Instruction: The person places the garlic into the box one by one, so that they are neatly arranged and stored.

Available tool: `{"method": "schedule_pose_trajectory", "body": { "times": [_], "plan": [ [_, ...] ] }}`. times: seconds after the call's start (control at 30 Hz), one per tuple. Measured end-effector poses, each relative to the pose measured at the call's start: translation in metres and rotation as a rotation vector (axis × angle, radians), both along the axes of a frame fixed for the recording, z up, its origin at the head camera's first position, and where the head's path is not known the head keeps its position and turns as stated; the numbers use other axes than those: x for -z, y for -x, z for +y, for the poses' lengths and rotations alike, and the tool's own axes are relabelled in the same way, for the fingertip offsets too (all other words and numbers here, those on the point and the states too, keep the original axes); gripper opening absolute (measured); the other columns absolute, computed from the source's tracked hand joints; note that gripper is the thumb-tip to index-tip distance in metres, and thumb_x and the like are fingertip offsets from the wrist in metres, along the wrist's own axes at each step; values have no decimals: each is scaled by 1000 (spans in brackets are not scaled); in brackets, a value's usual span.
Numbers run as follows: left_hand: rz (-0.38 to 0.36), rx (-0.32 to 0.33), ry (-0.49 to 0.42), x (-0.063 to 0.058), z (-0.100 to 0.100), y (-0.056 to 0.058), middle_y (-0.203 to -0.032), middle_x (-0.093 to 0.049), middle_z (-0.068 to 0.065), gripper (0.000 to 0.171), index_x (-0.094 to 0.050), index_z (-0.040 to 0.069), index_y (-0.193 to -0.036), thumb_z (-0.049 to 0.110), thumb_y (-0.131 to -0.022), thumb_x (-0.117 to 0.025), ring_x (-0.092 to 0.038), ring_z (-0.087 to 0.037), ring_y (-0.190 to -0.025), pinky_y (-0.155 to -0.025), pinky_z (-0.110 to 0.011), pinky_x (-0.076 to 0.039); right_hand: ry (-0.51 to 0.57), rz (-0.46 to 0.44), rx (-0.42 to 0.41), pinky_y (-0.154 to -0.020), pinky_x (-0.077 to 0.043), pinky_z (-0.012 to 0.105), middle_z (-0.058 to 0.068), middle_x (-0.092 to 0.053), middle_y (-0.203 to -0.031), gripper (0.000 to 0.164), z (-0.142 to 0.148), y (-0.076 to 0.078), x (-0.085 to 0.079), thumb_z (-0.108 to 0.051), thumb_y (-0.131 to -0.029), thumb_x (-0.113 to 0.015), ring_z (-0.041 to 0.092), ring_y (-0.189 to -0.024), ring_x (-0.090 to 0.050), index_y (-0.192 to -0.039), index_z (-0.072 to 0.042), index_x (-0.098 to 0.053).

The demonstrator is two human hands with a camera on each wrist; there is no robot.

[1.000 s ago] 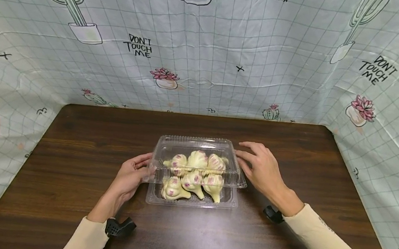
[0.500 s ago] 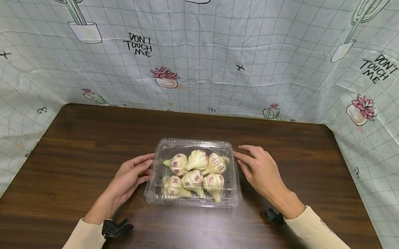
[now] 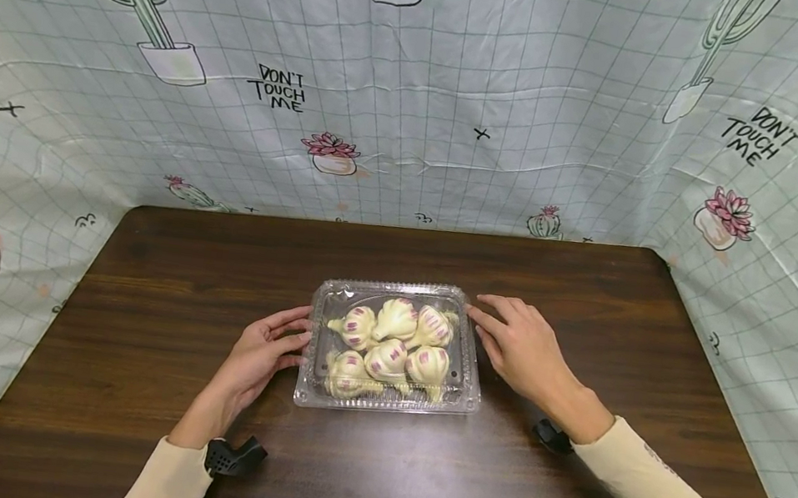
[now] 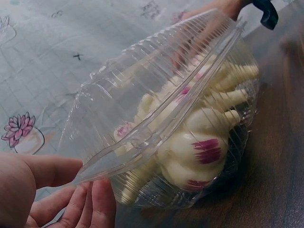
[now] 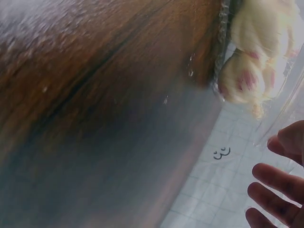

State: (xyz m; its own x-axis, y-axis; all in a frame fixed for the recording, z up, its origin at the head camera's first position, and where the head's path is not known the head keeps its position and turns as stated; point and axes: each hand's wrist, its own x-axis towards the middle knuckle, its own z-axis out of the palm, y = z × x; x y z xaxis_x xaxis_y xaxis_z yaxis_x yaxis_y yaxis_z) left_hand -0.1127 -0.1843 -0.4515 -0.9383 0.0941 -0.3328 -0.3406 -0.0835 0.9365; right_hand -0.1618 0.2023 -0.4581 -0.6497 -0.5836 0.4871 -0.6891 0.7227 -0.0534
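Observation:
A clear plastic clamshell container (image 3: 386, 403) sits on the table with its lid lowered over several garlic bulbs (image 3: 386, 358), cream with purple marks. My left hand (image 3: 259, 357) pinches its left rim, thumb above and fingers below, as the left wrist view shows. There a narrow gap still runs between the lid rim (image 4: 128, 135) and the base rim. At the far right corner, the fingertips of my right hand (image 3: 522, 345) lie against or very near the container. Those fingers (image 5: 273, 178) are spread and fairly straight in the right wrist view, and contact is hard to tell.
The dark wooden table (image 3: 368, 481) extends on all sides of the container. A pale curtain (image 3: 418, 100) with a grid and cactus prints hangs behind it and along both sides. Each wrist carries a black camera mount (image 3: 235, 456).
The lid has come down toward the front, from half raised to lying over the base and the garlic bulbs. My left hand has stayed at the left rim; my right hand has shifted slightly nearer.

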Motion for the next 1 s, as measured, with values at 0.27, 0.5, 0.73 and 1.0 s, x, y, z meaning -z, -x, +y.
{"method": "schedule_pose_trajectory", "body": {
  "times": [0.27,0.5,0.73,1.0],
  "plan": [
    [14,-4,-17,2,0,0,-120,-60,-1,52,-44,-6,-156,-6,-106,-56,-62,-7,-84,-73,-19,-59,-66,110,-4,-92,-57,55,20,-70,-128,37,6,-8,-6,-16,-93,-73,41,-109,-67,-128,-4,-75],
    [14,-5,-12,0,0,0,-120,-60,-1,53,-44,-6,-156,-6,-105,-57,-62,-7,-84,-73,-19,-59,20,-14,53,-86,-57,56,17,-70,-128,38,11,-26,-8,-22,-96,-71,39,-109,-67,-129,-4,-73],
    [18,-14,-11,0,1,-1,-119,-61,-1,54,-44,-6,-156,-7,-104,-58,-62,-5,-85,-71,-19,-59,139,-311,167,-95,-55,59,11,-71,-131,37,8,-56,-15,-23,-100,-73,36,-118,-66,-133,-6,-71],
    [11,-13,-7,1,1,0,-121,-60,-2,53,-44,-5,-156,-6,-105,-58,-62,-5,-84,-71,-18,-58,201,-467,219,-102,-53,59,11,-71,-133,38,3,-75,-17,-26,-104,-70,35,-126,-64,-136,-6,-69]
  ]
}}
